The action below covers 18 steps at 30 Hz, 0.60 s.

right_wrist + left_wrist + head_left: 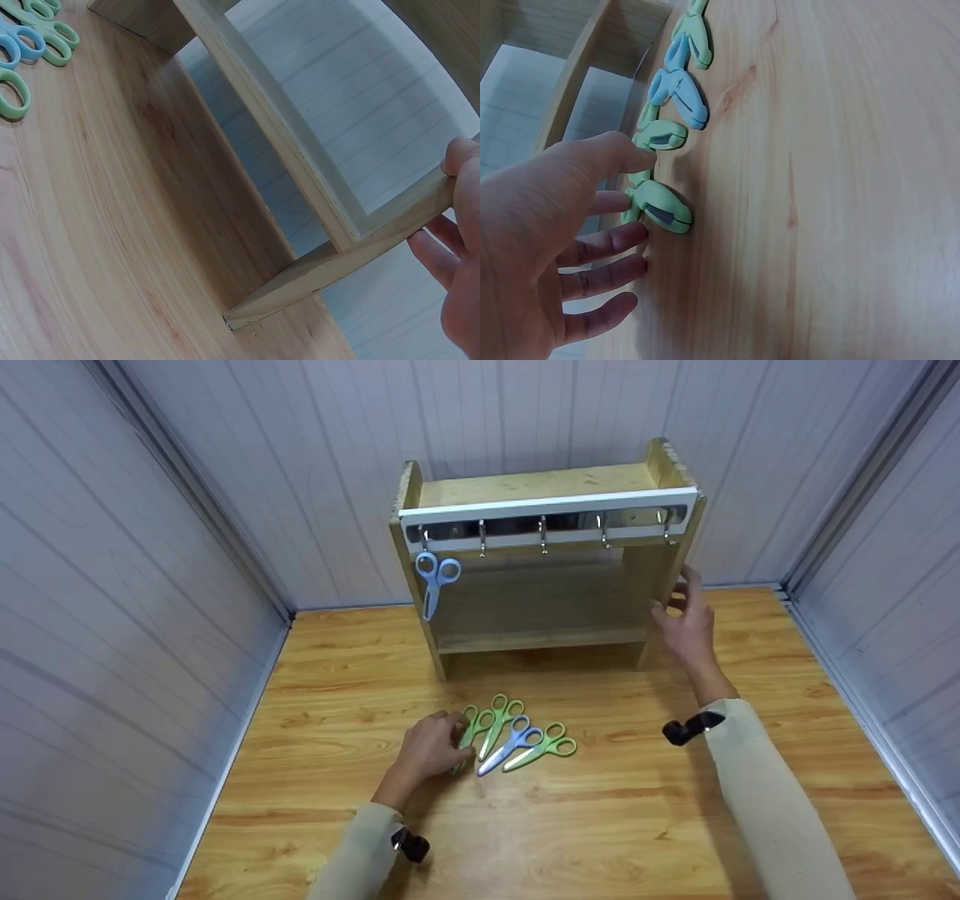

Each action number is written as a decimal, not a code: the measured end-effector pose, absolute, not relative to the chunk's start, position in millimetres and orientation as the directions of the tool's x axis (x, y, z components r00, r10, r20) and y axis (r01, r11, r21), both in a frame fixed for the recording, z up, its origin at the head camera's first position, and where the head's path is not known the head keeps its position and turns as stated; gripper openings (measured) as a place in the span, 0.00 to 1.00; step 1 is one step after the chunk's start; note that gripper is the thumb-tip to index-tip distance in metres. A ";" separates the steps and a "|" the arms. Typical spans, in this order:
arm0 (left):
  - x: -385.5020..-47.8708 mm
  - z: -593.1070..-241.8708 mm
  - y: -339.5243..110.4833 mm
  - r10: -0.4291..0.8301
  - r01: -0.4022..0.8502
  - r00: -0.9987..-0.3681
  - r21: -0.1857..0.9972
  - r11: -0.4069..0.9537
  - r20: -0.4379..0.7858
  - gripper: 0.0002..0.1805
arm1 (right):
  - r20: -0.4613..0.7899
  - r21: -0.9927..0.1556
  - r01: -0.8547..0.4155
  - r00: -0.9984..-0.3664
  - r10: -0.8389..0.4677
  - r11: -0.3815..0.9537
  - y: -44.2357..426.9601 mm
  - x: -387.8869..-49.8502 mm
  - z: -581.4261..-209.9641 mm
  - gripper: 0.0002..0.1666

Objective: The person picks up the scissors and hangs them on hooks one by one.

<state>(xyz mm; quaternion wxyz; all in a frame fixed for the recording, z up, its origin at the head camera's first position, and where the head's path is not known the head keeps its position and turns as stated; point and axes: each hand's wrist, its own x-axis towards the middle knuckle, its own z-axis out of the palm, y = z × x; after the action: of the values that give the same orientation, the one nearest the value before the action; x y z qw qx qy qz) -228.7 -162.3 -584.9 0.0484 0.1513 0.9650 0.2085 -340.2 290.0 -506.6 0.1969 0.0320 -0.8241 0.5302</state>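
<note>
My left hand (433, 746) hovers at the leftmost green scissors (660, 204), thumb and fingers spread on either side, partly covering them in the head view. To their right lie green scissors (496, 725), blue scissors (512, 745) and more green scissors (541, 748), handles pointing away from me. A wooden shelf (544, 641) stands behind them. My right hand (690, 622) grips its right side panel (337, 266), thumb on the front edge and fingers around the outside. Another pair of blue scissors (433, 583) hangs from the leftmost hook.
A white-edged rail (551, 502) with several metal hooks (543, 534) runs across the shelf's upper front. Pale panel walls (150, 645) enclose the wood-grain surface (570, 832) at the back and both sides.
</note>
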 end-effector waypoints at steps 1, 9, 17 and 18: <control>-228.6 -585.2 -162.2 0.314 0.273 -0.949 0.417 0.867 -0.032 0.24 | 0.351 -0.863 -0.256 -0.923 0.155 0.435 290.3 -339.4 -506.2 0.45; -230.7 -585.0 -161.2 0.287 0.223 -0.954 0.438 0.871 -0.087 0.25 | 0.308 -0.873 -0.221 -0.941 0.139 0.436 290.7 -338.1 -503.8 0.46; -231.5 -585.1 -161.6 0.292 0.225 -0.953 0.448 0.865 -0.084 0.24 | 0.331 -0.869 -0.238 -0.931 0.152 0.434 291.2 -338.5 -505.1 0.46; -231.3 -585.5 -162.0 0.291 0.224 -0.953 0.450 0.864 -0.084 0.23 | 0.336 -0.868 -0.243 -0.929 0.153 0.433 290.9 -338.6 -505.7 0.45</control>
<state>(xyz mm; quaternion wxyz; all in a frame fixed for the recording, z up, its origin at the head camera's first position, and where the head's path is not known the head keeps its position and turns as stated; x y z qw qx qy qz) -231.3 -162.0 -585.5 0.0745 0.1338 0.9626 0.2234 -338.6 290.9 -505.7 0.1860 0.0273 -0.8257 0.5319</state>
